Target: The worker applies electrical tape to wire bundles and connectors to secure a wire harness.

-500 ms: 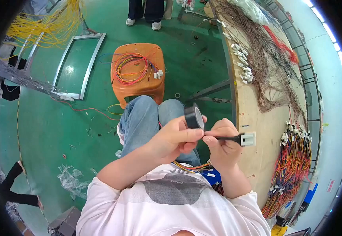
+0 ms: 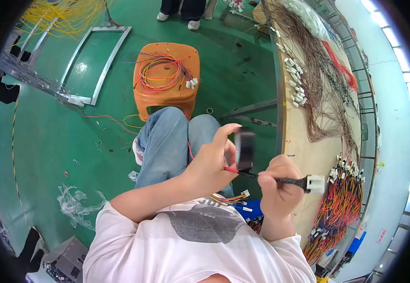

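A wire bundle wrapped in black tape [image 2: 288, 180] runs between my hands, with a white connector [image 2: 315, 184] at its right end. My right hand [image 2: 280, 188] is closed round the wrapped part, just behind the connector. At the other end, red wire [image 2: 231, 169] shows where the bundle enters my left hand [image 2: 212, 158]. Its lower fingers seem curled on the wire, partly hidden, while the thumb and a finger stand apart. Beside those fingers a roll of black tape [image 2: 246, 148], blurred by motion, sits upright over the bundle, touching it.
Ahead, an orange stool [image 2: 167, 96] carries a coil of coloured wires [image 2: 160, 73]. The table [image 2: 304, 151] at my right bears brown wires and bundled harnesses [image 2: 342, 193]. More wires with connectors [image 2: 233, 200] lie by my lap. Someone's legs [image 2: 181, 9] stand at the far end.
My hands have moved apart, the right one carrying the connector rightward and down. The left thumb has lifted off the bundle, and the tape roll has turned and shifted right. Red wire now shows.
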Action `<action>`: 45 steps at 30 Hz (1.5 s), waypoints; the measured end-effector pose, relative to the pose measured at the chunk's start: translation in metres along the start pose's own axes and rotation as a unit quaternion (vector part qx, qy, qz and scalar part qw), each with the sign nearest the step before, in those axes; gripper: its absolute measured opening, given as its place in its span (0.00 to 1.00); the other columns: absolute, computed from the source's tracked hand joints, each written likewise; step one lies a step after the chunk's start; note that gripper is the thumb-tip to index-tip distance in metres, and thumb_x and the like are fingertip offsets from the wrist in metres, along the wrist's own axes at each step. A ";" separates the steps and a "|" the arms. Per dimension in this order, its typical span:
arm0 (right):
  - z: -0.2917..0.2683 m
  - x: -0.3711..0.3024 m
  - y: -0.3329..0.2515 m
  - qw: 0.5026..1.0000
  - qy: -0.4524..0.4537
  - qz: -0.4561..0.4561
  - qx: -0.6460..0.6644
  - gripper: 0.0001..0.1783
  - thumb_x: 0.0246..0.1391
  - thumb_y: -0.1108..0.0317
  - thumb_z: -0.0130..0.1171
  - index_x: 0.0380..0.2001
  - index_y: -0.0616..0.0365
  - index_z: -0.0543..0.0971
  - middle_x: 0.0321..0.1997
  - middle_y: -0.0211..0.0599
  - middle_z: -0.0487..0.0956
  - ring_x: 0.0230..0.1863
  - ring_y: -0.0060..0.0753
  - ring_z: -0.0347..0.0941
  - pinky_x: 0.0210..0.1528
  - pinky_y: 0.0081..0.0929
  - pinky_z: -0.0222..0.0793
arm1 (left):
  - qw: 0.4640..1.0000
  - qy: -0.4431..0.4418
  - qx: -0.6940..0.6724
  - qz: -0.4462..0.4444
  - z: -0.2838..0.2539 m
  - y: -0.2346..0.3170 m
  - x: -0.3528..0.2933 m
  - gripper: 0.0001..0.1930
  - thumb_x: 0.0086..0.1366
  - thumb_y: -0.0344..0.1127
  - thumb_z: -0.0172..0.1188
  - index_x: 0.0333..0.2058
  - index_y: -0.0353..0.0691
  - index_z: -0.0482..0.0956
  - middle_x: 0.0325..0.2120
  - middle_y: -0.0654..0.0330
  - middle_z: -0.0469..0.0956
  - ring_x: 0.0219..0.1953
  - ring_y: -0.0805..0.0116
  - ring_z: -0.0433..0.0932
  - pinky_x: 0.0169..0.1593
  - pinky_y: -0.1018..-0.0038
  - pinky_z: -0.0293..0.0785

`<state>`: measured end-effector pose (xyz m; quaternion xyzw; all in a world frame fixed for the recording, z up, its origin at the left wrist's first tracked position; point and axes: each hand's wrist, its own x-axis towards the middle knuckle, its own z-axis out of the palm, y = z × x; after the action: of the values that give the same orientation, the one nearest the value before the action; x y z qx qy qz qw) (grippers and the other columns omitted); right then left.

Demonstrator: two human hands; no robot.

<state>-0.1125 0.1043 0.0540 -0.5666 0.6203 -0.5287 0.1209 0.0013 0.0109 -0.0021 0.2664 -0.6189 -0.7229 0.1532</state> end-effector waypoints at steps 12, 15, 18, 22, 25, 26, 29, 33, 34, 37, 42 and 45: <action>0.006 -0.010 0.003 0.985 0.079 0.090 0.125 0.07 0.44 0.76 0.57 0.17 0.61 0.69 0.17 0.30 0.67 0.18 0.21 0.59 0.20 0.18 0.53 | 0.893 -0.157 -0.360 0.222 -0.020 -0.004 -0.011 0.27 0.54 0.56 0.54 0.42 0.38 0.66 0.32 0.60 0.65 0.27 0.75 0.64 0.29 0.81 0.60; 0.003 -0.002 -0.002 0.987 0.067 0.116 0.093 0.08 0.43 0.77 0.57 0.17 0.61 0.69 0.17 0.31 0.67 0.18 0.21 0.59 0.20 0.18 0.52 | 0.920 -0.191 -0.254 0.229 -0.024 -0.007 -0.009 0.19 0.55 0.50 0.55 0.35 0.38 0.71 0.28 0.64 0.61 0.28 0.77 0.63 0.31 0.81 0.61; -0.001 -0.002 0.001 0.998 0.033 0.032 0.054 0.07 0.40 0.80 0.57 0.17 0.61 0.70 0.17 0.32 0.68 0.18 0.22 0.59 0.19 0.17 0.51 | 0.977 -0.077 -0.144 0.140 -0.007 0.004 -0.016 0.20 0.46 0.32 0.66 0.35 0.39 0.64 0.25 0.64 0.58 0.24 0.76 0.60 0.25 0.81 0.62; 0.004 0.002 -0.004 0.999 0.036 0.015 -0.038 0.06 0.38 0.80 0.57 0.17 0.61 0.70 0.16 0.32 0.67 0.17 0.23 0.60 0.18 0.18 0.51 | 0.998 0.038 -0.032 0.040 -0.003 0.017 -0.013 0.30 0.44 0.34 0.68 0.44 0.38 0.61 0.33 0.59 0.63 0.25 0.72 0.64 0.29 0.79 0.67; 0.006 -0.001 -0.003 0.999 0.027 -0.020 0.026 0.05 0.40 0.80 0.56 0.18 0.62 0.70 0.16 0.32 0.67 0.17 0.23 0.59 0.18 0.19 0.52 | 0.984 -0.067 -0.150 0.068 -0.002 0.005 0.001 0.37 0.45 0.32 0.67 0.51 0.39 0.53 0.38 0.54 0.69 0.34 0.73 0.72 0.30 0.77 0.69; 0.005 0.000 -0.005 1.000 0.010 -0.015 0.023 0.05 0.41 0.80 0.55 0.18 0.63 0.70 0.17 0.33 0.68 0.18 0.23 0.60 0.19 0.19 0.53 | 0.974 -0.150 -0.168 -0.026 -0.008 0.006 -0.002 0.35 0.45 0.29 0.66 0.50 0.39 0.56 0.33 0.57 0.70 0.31 0.75 0.71 0.30 0.77 0.68; 0.009 -0.002 -0.004 0.992 0.088 0.057 0.069 0.07 0.44 0.78 0.56 0.17 0.62 0.69 0.17 0.31 0.67 0.18 0.22 0.60 0.20 0.19 0.54 | 0.889 -0.105 -0.445 -0.015 -0.009 0.003 -0.006 0.23 0.48 0.31 0.63 0.42 0.38 0.64 0.29 0.59 0.70 0.21 0.78 0.67 0.21 0.80 0.62; 0.007 -0.002 -0.004 0.983 0.099 0.122 0.097 0.10 0.46 0.74 0.57 0.16 0.62 0.69 0.17 0.27 0.66 0.18 0.17 0.58 0.20 0.15 0.52 | 0.839 -0.038 -0.542 -0.017 -0.018 -0.003 -0.019 0.19 0.52 0.41 0.59 0.39 0.38 0.66 0.29 0.61 0.67 0.20 0.76 0.63 0.22 0.81 0.58; 0.007 0.001 -0.006 0.983 0.097 0.122 0.098 0.10 0.46 0.74 0.57 0.16 0.62 0.69 0.17 0.27 0.66 0.18 0.17 0.58 0.20 0.15 0.52 | 0.900 -0.037 -0.411 0.139 -0.017 -0.010 -0.018 0.19 0.52 0.41 0.58 0.39 0.38 0.66 0.31 0.61 0.66 0.23 0.76 0.63 0.24 0.81 0.59; 0.003 0.008 -0.010 0.980 0.102 0.157 0.070 0.11 0.47 0.72 0.57 0.16 0.62 0.69 0.15 0.26 0.65 0.18 0.16 0.57 0.20 0.15 0.49 | 0.915 -0.167 -0.238 0.280 -0.027 -0.012 -0.014 0.17 0.52 0.35 0.58 0.40 0.38 0.65 0.30 0.64 0.62 0.27 0.77 0.62 0.31 0.81 0.59; 0.005 0.011 -0.013 0.988 0.112 0.099 0.030 0.10 0.45 0.73 0.57 0.16 0.61 0.69 0.15 0.28 0.65 0.18 0.18 0.57 0.20 0.16 0.49 | 0.986 0.007 -0.008 0.166 -0.007 -0.010 -0.017 0.27 0.43 0.27 0.67 0.41 0.38 0.61 0.25 0.64 0.63 0.23 0.79 0.61 0.23 0.82 0.60; 0.007 0.010 -0.011 0.998 0.059 0.013 0.033 0.07 0.42 0.77 0.56 0.16 0.62 0.69 0.15 0.32 0.67 0.17 0.23 0.60 0.20 0.19 0.52 | 0.971 -0.043 -0.232 0.038 -0.004 -0.006 -0.008 0.38 0.45 0.28 0.66 0.53 0.40 0.53 0.33 0.60 0.68 0.26 0.78 0.67 0.27 0.82 0.65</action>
<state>-0.1042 0.0945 0.0639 -0.5217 0.6162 -0.5798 0.1093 0.0108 0.0135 -0.0069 0.1686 -0.4499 -0.8511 0.2117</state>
